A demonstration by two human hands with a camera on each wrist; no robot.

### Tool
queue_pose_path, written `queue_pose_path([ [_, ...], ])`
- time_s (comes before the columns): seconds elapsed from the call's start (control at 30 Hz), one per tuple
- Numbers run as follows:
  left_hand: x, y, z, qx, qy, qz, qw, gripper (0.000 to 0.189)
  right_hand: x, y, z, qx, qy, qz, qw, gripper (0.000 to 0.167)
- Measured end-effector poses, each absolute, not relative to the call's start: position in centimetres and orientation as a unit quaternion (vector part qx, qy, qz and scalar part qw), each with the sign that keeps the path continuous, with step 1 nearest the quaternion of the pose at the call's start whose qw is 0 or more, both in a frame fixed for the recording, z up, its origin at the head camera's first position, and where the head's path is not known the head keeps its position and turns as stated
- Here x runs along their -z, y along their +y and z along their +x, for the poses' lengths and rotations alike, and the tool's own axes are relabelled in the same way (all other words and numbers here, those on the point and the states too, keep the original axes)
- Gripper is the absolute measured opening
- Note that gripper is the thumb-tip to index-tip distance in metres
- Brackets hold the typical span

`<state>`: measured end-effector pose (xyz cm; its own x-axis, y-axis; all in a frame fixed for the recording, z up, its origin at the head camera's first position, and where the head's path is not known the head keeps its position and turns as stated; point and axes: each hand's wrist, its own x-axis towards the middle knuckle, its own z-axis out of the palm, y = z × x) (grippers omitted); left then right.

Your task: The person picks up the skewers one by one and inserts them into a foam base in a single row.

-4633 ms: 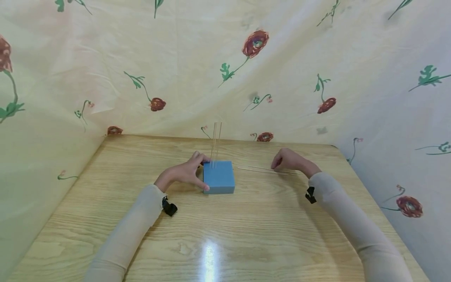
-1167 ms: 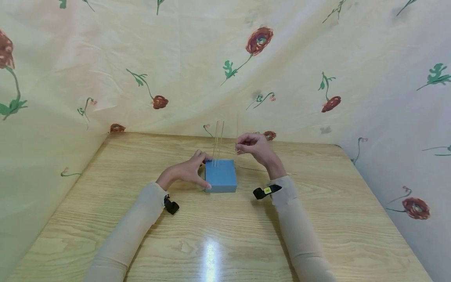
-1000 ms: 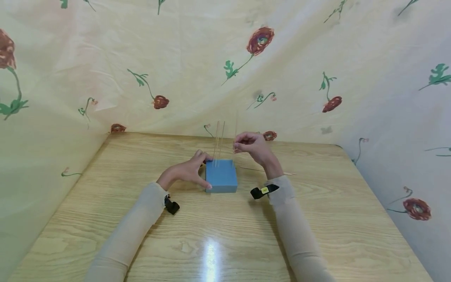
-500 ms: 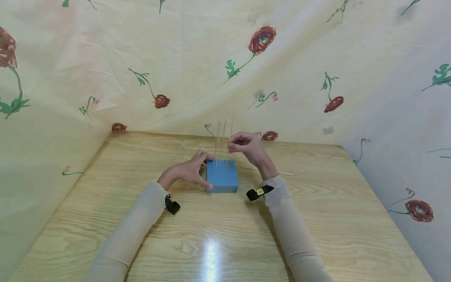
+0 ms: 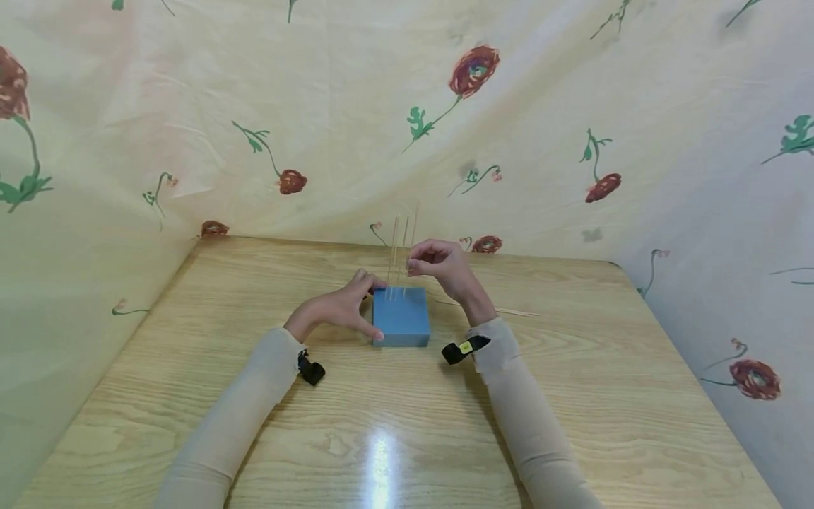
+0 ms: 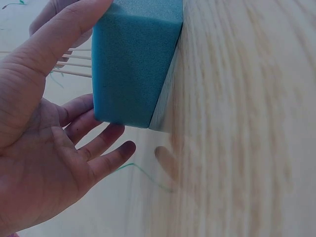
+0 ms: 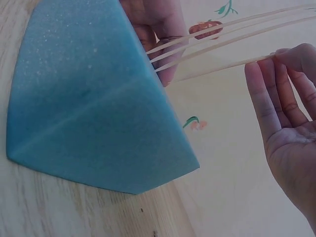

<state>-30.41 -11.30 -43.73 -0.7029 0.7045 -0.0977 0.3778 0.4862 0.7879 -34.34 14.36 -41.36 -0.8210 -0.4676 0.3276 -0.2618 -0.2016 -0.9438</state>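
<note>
A blue foam block point(image 5: 401, 314) lies on the wooden table. My left hand point(image 5: 337, 309) grips it from the left, thumb at the front edge and fingers at the back. Three thin wooden skewers point(image 7: 232, 37) stand up out of the block's top near its back left. With thumb and fingertips, my right hand point(image 5: 444, 267) pinches another skewer point(image 7: 217, 70), held nearly upright over the block. Its lower tip comes close to the top face, just beside the standing ones. In the left wrist view the foam block point(image 6: 133, 69) fills the space between thumb and fingers.
More loose skewers point(image 5: 518, 312) lie on the table point(image 5: 356, 424) right of the block, partly behind the right wrist. A flower-printed cloth point(image 5: 356, 106) hangs behind the table and along both sides.
My right hand picked up a skewer from the table on the right, brought it upright over the block and moved left towards the standing skewers. The left hand kept its grip.
</note>
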Motion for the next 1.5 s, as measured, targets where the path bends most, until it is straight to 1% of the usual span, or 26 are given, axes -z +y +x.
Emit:
queue_pose_path([
  [0.4,43.69,-11.37,-30.47,-0.389,0.837,0.322,0.211,0.093,41.55,14.09,-34.3,0.7,0.652,-0.284,0.069,0.011],
  [0.57,43.5,-11.37,-30.32,-0.388,0.836,0.323,0.212,0.094,41.76,14.1,-34.33,0.692,0.661,-0.282,0.065,0.004],
  [0.9,43.55,-11.35,-30.38,-0.389,0.835,0.331,0.207,0.092,41.83,14.15,-34.36,0.685,0.668,-0.282,0.065,0.005],
  [1.1,43.61,-11.37,-30.38,-0.386,0.836,0.33,0.208,0.092,41.71,14.18,-34.27,0.684,0.668,-0.285,0.067,0.011],
  [1.3,43.7,-11.4,-30.46,-0.386,0.836,0.328,0.209,0.093,41.6,14.25,-34.12,0.677,0.672,-0.293,0.07,0.005],
  [1.5,43.69,-11.38,-30.47,-0.385,0.838,0.326,0.21,0.094,41.51,14.36,-34.01,0.67,0.675,-0.3,0.075,0.011],
])
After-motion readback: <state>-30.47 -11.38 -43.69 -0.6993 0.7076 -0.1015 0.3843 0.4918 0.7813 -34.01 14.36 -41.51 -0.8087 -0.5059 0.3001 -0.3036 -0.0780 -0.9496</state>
